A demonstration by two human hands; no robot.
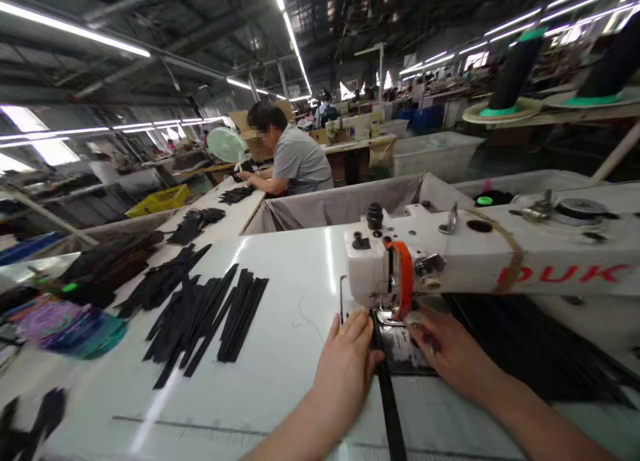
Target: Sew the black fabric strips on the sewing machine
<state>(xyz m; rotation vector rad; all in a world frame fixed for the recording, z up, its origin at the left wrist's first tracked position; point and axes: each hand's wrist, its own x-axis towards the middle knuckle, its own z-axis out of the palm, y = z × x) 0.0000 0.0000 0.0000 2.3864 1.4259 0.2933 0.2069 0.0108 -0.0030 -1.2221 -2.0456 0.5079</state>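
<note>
A white sewing machine (450, 254) with red lettering and an orange guard strap (404, 281) stands in front of me. A long black fabric strip (389, 401) runs from the machine's presser foot (387, 318) toward me over the table. My left hand (345, 358) is closed on this strip just left of the foot, fingertips beside the needle area. On the other side of the foot, by the metal needle plate (407, 354), my right hand (445, 344) has its fingers pressed together; whatever is between them is hidden and slightly blurred.
Several black strips (245, 314) lie in piles on the left of the white table (280, 394). Dark fabric (540, 348) lies under the machine arm. Behind the table is a cloth-lined bin (345, 201). A co-worker (300, 154) sits beyond, near a green fan (227, 144).
</note>
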